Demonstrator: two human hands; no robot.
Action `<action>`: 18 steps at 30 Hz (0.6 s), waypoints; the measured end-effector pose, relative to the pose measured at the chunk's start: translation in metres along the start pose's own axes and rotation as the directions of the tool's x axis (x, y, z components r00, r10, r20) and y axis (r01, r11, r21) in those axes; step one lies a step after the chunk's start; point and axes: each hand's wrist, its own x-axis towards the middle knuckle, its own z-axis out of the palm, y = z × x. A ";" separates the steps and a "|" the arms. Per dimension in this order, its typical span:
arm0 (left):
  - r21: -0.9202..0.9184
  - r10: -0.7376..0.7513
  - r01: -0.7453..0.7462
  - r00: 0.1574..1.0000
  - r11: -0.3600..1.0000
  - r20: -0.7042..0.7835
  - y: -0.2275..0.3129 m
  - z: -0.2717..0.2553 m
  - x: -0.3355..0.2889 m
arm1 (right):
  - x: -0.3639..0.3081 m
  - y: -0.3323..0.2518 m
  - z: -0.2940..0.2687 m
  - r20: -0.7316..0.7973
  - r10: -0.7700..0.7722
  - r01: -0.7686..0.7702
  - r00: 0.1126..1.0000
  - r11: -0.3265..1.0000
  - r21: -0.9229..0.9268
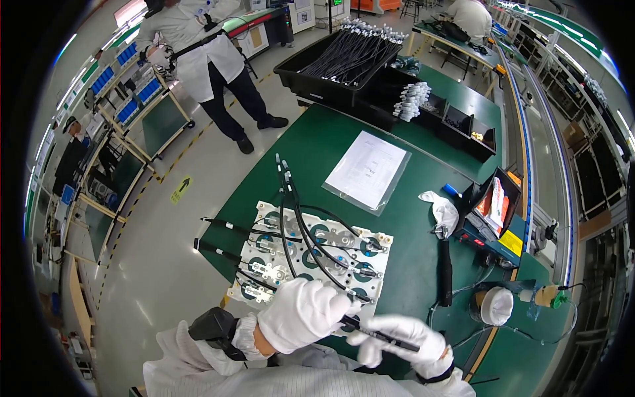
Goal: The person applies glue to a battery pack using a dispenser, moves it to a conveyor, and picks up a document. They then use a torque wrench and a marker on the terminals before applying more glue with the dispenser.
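Observation:
A white fixture plate (306, 264) with round cutouts, metal fittings and small blue parts lies on the green table. Several black cables (307, 228) with metal ends are laid over it, some sticking up past its far side and others out to the left. My left hand (302, 315), white-gloved, is closed over the plate's near edge; its grip is hidden. Low on the right, my right hand (411, 339), also gloved and slightly blurred, is closed around a slim black rod-shaped piece (389, 339). One end of this piece reaches the left fingertips; its exact kind is unclear.
A sleeved paper sheet (368, 169) lies beyond the plate. Black bins (317, 87) at the back hold cables and connectors. On the right are a black-handled tool (445, 271), a blue device (486, 238) with a box, and a cup (496, 306). A person (211, 66) stands far left.

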 end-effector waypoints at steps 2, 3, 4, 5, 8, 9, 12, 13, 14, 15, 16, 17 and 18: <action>0.011 -0.019 0.018 1.000 1.000 0.017 0.007 0.010 -0.005 | 0.005 0.013 0.010 0.124 -0.273 0.299 0.954 0.878 -0.374; 0.015 -0.029 0.028 0.999 0.999 0.029 0.007 0.017 -0.005 | 0.013 0.018 0.008 0.223 -0.395 0.453 0.891 0.753 -0.478; -0.009 -0.015 0.015 1.000 1.000 -0.026 0.005 0.021 -0.002 | 0.013 0.027 0.000 0.160 -0.427 0.447 0.890 0.747 -0.491; -0.001 -0.022 0.022 0.999 1.000 -0.027 0.003 0.020 -0.001 | 0.017 0.027 0.003 0.104 -0.455 0.442 0.884 0.745 -0.500; 0.011 0.054 -0.053 0.993 0.999 -0.102 -0.003 0.013 -0.004 | 0.021 0.009 0.014 0.348 -0.403 0.522 0.846 0.496 -0.694; 0.012 0.055 -0.054 0.993 0.998 -0.103 -0.004 0.011 -0.005 | 0.024 0.001 0.018 0.401 -0.360 0.523 0.842 0.365 -0.771; -0.163 0.034 -0.047 0.996 0.985 -0.085 -0.031 0.009 -0.016 | 0.015 -0.010 0.014 0.496 -0.302 0.555 0.815 0.156 -0.817; -0.527 -0.328 0.213 0.935 0.823 -0.133 -0.049 0.004 -0.019 | 0.004 -0.021 0.008 0.496 -0.368 0.603 0.787 0.284 -0.745; -0.445 -0.576 0.460 0.800 0.768 -0.167 -0.061 -0.007 -0.024 | -0.006 -0.033 0.002 0.516 -0.431 0.647 0.740 0.247 -0.722; -0.205 -0.536 0.496 0.761 0.844 -0.365 -0.060 -0.029 -0.018 | -0.009 -0.029 -0.001 0.507 -0.438 0.640 0.742 0.240 -0.730; -0.260 -0.588 0.530 0.686 0.807 -0.428 -0.065 -0.031 -0.027 | -0.010 -0.021 -0.006 0.243 -0.646 0.574 0.723 0.368 -0.732; -0.270 -0.598 0.536 0.676 0.800 -0.430 -0.059 -0.033 -0.025 | -0.014 -0.014 -0.010 -0.066 -0.763 0.525 0.643 0.501 -0.688; -0.251 -0.516 0.451 0.768 0.856 -0.380 -0.051 -0.037 -0.017 | 0.002 -0.015 -0.010 -0.227 -0.774 0.452 0.592 0.551 -0.702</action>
